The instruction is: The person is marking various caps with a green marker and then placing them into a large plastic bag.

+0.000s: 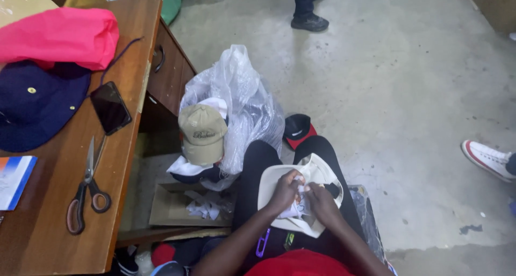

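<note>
While the white cap (299,201) lay upside down across the person's lap, both hands worked inside its crown. The left hand (285,191) was curled shut, pinching a bit of white paper or label stuff against the lining; the right hand (321,201) was likewise closed, fingers pressed on the same spot. By my reading, the step in hand was picking or tucking a tag inside the cap, and the next move would call for a firm pinch and a steady hold on the brim.

Counted: one white cap in the lap, one tan cap (202,133) atop the clear plastic bag (248,96), one black-and-red cap (297,130) on the floor, and one navy hat (33,106) on the desk (56,201). One pair of scissors (86,187), one phone (110,107) and one pink cloth bundle (60,35) also sat on the desk. One cardboard box (172,203) held paper scraps, too jumbled to count.
</note>
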